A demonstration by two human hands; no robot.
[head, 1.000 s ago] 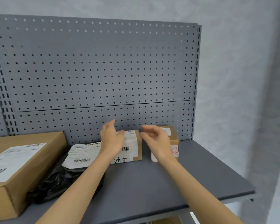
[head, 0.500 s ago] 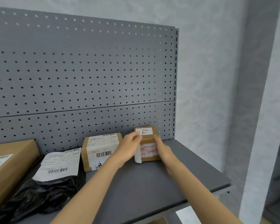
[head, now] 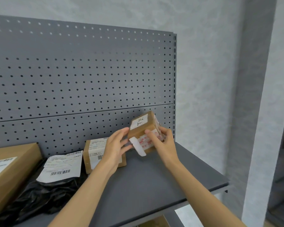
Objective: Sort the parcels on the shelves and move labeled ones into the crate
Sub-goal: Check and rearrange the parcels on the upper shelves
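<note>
Both hands grip one small cardboard box (head: 143,128), which is held tilted in the air above the grey shelf (head: 154,181), clear of its surface. On the box's 3 o'clock side, the right hand (head: 165,145) wraps around it, thumb pressed on the near face and fingers curled behind the far edge. From the 9 o'clock side the left hand (head: 115,146) meets it, fingertips (head: 126,130) touching the box's lower left corner and the strip of white tape that hangs loose there. A white label with dark handwriting sits on the box's upper face, and tape with red print runs across the near face. At about 8 o'clock from the held box, a second brown box (head: 95,154) with a printed barcode label rests on the shelf, partly hidden by the left wrist. Just beside that one, further toward 9 o'clock, lies a black plastic bag (head: 39,197) with a white shipping label on top. A large cardboard box (head: 12,167) with a label fills the far left edge. Behind everything stands a grey pegboard panel (head: 82,76).
</note>
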